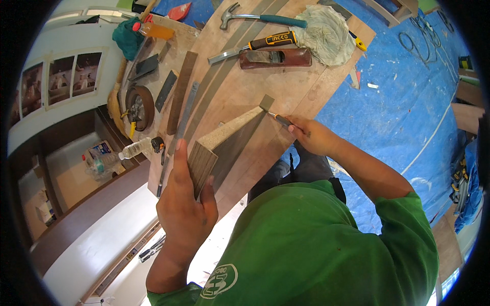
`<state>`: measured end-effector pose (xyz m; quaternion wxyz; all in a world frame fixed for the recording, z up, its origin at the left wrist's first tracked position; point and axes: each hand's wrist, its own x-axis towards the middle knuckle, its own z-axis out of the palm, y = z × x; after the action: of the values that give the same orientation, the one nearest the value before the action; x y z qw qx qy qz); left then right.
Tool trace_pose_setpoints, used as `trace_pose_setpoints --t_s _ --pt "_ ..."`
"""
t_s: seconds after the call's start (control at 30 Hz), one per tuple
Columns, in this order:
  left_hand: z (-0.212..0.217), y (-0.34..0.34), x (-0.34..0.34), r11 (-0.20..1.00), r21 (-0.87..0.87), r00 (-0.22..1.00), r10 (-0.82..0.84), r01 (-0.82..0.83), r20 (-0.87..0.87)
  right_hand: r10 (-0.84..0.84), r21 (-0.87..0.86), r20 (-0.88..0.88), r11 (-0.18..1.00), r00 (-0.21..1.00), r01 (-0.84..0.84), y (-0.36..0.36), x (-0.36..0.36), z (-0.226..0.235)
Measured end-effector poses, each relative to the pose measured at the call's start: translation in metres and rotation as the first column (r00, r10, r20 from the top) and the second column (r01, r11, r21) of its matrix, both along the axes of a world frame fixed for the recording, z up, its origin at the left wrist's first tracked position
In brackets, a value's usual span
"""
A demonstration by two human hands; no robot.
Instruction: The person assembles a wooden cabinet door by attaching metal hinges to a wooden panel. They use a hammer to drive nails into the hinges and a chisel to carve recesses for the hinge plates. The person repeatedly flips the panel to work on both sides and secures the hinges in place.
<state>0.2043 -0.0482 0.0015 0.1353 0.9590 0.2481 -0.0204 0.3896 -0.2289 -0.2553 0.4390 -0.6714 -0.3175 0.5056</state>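
Observation:
My left hand (185, 206) grips the near end of a laminated board piece (230, 128), thumb on one side and fingers on the other. The board has a bare chipboard edge and grey-brown wood-grain faces. It stands tilted over the workbench. My right hand (310, 134) is closed around a slim hand tool (279, 120) with a dark, orange-marked handle. The tool's thin tip meets the board's far end, beside a small laminate flap (267, 101). Whether the tip is a blade or a screwdriver shaft cannot be made out.
On the workbench (291, 89) lie a hand plane (275, 58), a chisel (252, 47), a claw hammer (265, 19), a crumpled cloth (326, 35) and a metal ruler (188, 112). Bottles, a tape roll (139, 108) and strips lie left. Blue sheeting (393, 112) covers the floor.

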Motion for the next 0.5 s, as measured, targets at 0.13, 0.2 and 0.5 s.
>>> trace_pose_setpoints --t_s 0.13,0.2,0.5 --pt "0.000 0.002 0.000 1.000 0.018 1.000 -0.011 0.011 0.017 -0.008 -0.004 0.043 1.000 0.999 0.008 -0.001 -0.004 0.004" --pt "0.000 0.003 0.001 1.000 0.020 0.999 -0.015 0.014 0.029 -0.007 0.006 0.091 1.000 0.996 0.006 -0.003 -0.006 0.003" --pt "0.004 0.000 0.000 1.000 -0.009 1.000 0.020 -0.021 -0.007 0.052 -0.238 0.075 0.971 0.996 -0.032 -0.029 -0.010 0.013"
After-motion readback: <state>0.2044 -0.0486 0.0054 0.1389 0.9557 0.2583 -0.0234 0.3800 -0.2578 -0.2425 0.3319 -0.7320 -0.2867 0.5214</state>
